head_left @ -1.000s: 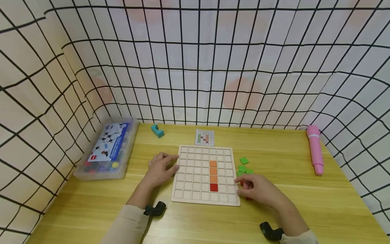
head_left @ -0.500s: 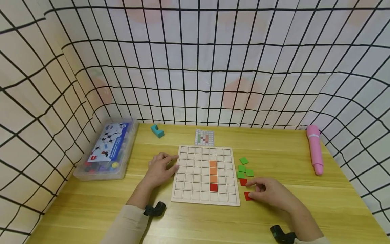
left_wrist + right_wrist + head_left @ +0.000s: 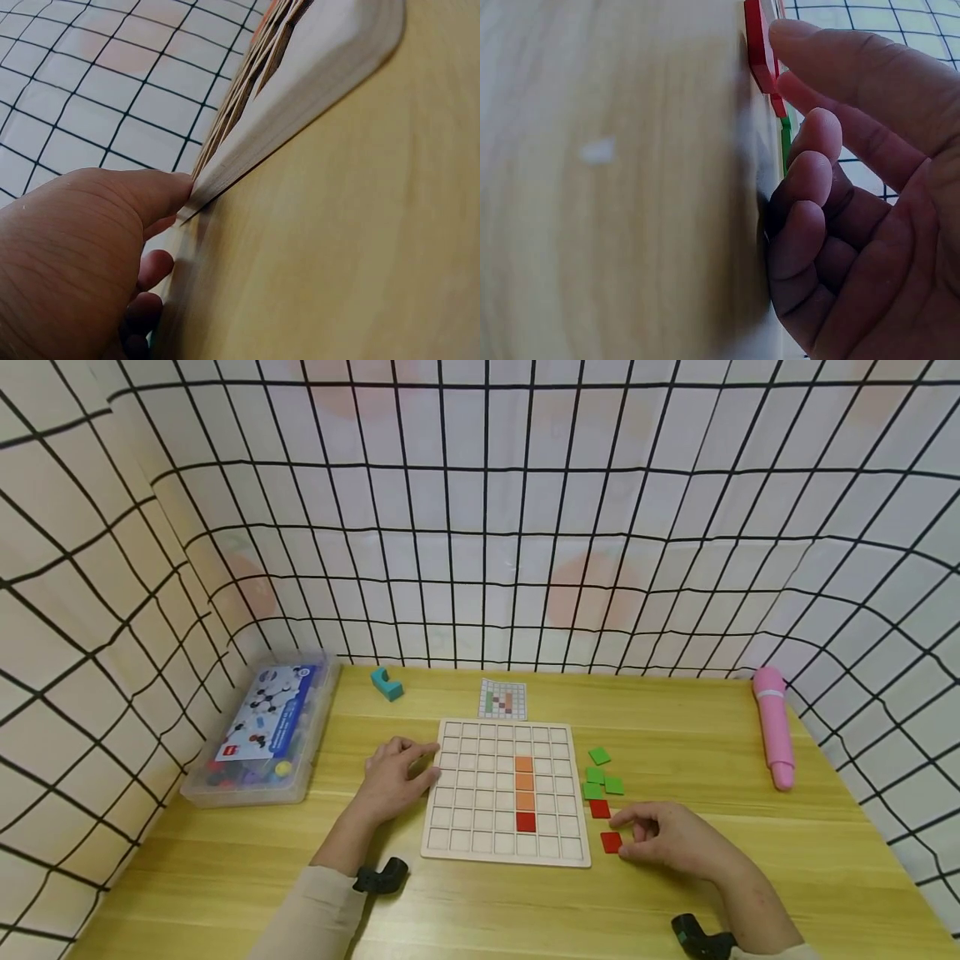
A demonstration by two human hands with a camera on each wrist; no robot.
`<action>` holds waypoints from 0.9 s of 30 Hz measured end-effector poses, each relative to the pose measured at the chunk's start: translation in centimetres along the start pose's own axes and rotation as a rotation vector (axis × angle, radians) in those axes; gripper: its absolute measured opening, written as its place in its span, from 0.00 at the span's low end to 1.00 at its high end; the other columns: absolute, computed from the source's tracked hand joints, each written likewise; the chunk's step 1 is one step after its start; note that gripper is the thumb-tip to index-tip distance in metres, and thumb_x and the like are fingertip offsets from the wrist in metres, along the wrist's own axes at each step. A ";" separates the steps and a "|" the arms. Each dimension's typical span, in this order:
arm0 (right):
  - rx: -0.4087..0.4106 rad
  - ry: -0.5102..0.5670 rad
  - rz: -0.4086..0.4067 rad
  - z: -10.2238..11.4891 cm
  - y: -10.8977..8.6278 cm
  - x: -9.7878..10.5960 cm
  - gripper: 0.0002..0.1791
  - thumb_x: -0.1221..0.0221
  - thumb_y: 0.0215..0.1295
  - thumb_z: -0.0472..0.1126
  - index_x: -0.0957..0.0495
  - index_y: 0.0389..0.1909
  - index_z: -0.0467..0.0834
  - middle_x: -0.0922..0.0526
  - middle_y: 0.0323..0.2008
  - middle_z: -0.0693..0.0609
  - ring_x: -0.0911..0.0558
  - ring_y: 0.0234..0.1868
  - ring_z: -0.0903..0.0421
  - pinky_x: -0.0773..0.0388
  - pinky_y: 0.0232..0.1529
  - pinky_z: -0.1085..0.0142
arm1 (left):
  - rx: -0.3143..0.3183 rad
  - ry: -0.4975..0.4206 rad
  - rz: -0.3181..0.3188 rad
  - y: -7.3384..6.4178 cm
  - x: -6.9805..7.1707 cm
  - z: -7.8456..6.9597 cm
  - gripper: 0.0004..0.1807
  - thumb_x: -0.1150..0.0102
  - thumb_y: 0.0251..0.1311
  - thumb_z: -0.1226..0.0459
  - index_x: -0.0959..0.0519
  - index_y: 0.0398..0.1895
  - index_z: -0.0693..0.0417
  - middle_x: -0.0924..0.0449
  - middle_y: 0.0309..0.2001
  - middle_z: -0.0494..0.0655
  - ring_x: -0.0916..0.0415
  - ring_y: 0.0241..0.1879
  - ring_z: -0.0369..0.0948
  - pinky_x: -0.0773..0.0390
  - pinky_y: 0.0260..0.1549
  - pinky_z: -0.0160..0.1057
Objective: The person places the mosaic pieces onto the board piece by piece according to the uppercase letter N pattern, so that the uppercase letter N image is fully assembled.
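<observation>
A pale wooden grid board lies on the table with a column of orange tiles and one red tile below them. My left hand rests at the board's left edge; thumb and index fingertips touch its side, as the left wrist view shows at the board's corner. To the right, my right hand hovers low with thumb and index apart, holding nothing. Its thumb tip is right at a loose red tile. Another red tile lies just above, near several green tiles.
A small printed grid card lies behind the board. At left stands a clear plastic case with coloured pieces inside. A teal block sits at the back, and a pink cylindrical object lies far right. Grid-patterned cloth surrounds the table.
My right hand has drawn back to the right from the board's right edge, uncovering the two loose red tiles. The left hand and the board's tiles stay as they were.
</observation>
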State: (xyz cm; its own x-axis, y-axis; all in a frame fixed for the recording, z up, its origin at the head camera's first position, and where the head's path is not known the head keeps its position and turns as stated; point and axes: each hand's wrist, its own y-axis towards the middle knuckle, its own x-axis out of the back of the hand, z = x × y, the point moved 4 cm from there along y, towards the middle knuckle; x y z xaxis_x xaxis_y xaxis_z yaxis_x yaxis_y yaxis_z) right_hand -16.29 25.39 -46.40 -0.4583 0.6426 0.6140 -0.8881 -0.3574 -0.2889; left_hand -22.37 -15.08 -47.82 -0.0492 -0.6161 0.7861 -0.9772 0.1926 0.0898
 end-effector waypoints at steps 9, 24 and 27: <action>-0.029 0.017 0.003 -0.1 -0.1 -0.1 0.18 0.25 0.56 0.44 0.15 0.46 0.45 0.26 0.30 0.52 0.28 0.31 0.59 0.32 0.29 0.69 | 0.004 -0.003 -0.003 0.0 0.0 -0.1 0.24 0.37 0.68 0.53 0.22 0.67 0.41 0.25 0.56 0.52 0.32 0.57 0.51 0.42 0.62 0.62; -0.030 -0.010 -0.028 0.3 -0.2 -0.2 0.14 0.26 0.57 0.43 0.15 0.42 0.47 0.28 0.28 0.53 0.29 0.30 0.60 0.34 0.29 0.69 | -0.001 0.005 -0.011 0.0 0.1 -0.1 0.24 0.37 0.68 0.53 0.21 0.66 0.42 0.25 0.55 0.51 0.32 0.56 0.51 0.41 0.60 0.62; -0.023 -0.020 -0.030 0.3 -0.1 -0.3 0.14 0.26 0.57 0.43 0.15 0.42 0.47 0.27 0.28 0.53 0.29 0.29 0.60 0.33 0.29 0.69 | -0.001 0.002 -0.010 0.0 0.1 -0.1 0.24 0.37 0.68 0.53 0.21 0.66 0.42 0.25 0.55 0.51 0.32 0.56 0.51 0.41 0.60 0.62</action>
State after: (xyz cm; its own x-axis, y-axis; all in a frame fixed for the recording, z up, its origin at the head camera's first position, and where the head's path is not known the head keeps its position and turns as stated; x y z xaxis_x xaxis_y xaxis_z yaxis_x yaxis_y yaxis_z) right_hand -16.04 25.08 -46.29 -0.4308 0.6390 0.6372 -0.9022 -0.3220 -0.2870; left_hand -22.38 -15.07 -47.73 -0.0391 -0.6168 0.7861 -0.9773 0.1874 0.0984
